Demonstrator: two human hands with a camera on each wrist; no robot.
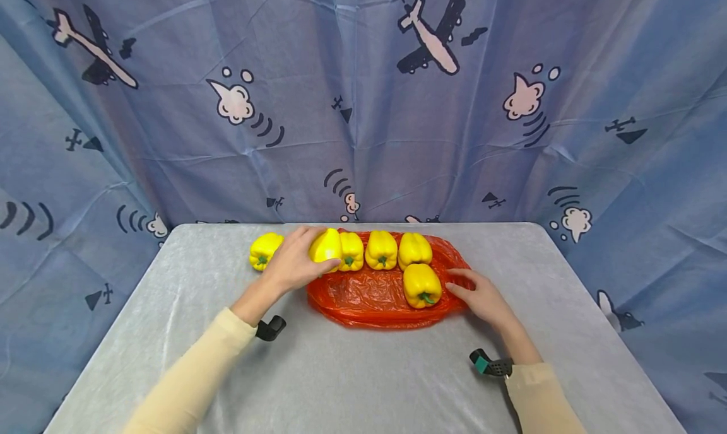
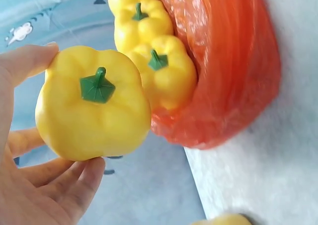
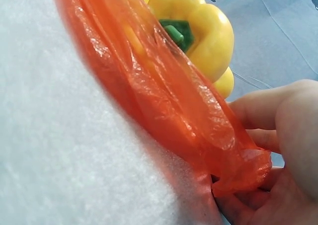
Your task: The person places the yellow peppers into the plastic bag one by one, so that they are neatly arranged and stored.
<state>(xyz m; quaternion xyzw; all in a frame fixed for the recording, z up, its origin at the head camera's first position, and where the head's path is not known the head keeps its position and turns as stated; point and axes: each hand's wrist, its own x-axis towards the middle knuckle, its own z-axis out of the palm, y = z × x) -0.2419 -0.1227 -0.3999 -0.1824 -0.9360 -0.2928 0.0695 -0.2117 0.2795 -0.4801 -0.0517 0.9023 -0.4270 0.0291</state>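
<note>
My left hand (image 1: 291, 262) grips a yellow bell pepper (image 1: 325, 247) at the left end of a red plastic bag (image 1: 363, 295). In the left wrist view this pepper's green stem (image 2: 98, 86) faces the camera, with thumb and fingers spread around its sides. Several more yellow peppers (image 1: 381, 250) sit in the bag, most in a row along its far side. One pepper (image 1: 422, 286) is set nearer, at the right. My right hand (image 1: 484, 299) holds the bag's right edge, its fingers partly behind the red film (image 3: 233, 155) in the right wrist view.
Another yellow pepper (image 1: 265, 251) lies on the grey-white tabletop (image 1: 352, 377), left of the bag and partly behind my left hand. A blue curtain (image 1: 352, 93) printed with airplanes hangs behind the table's far edge. Both wrists wear black bands.
</note>
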